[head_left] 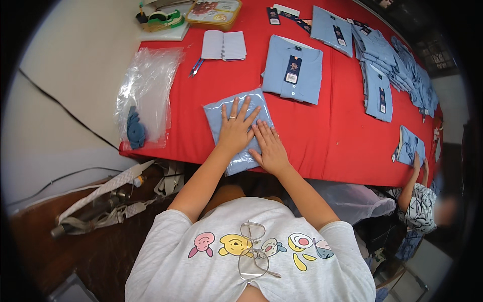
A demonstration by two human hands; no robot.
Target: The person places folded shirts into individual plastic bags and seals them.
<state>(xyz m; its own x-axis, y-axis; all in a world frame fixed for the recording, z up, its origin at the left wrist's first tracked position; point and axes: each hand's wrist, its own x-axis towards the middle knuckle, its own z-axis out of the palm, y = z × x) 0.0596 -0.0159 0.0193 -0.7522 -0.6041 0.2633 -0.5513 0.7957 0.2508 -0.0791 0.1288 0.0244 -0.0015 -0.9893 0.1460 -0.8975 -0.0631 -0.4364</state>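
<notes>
A folded blue shirt in a clear plastic bag (pixel 241 162) lies at a tilt on the red cloth, its lower end reaching the table's near edge. My left hand (pixel 235 132) is spread flat on top of it, with a ring on one finger. Beside it, my right hand (pixel 272 152) also presses flat on the bag, fingers stretched out and close to the left thumb. Neither hand grasps anything. Just beyond to the right rests another folded blue shirt (pixel 308 65) with a dark hang tag (pixel 292 69), and no bag shows around it.
Clear plastic bags (pixel 151 75) lie at left under a dark blue bundle (pixel 135 130). Farther back are an open notebook (pixel 223 45), thread snips (pixel 195 69), a green tape dispenser (pixel 166 21) and a tub (pixel 214 14). Shirt piles (pixel 385 58) fill the far right, where a co-worker's hands (pixel 420 163) touch a shirt.
</notes>
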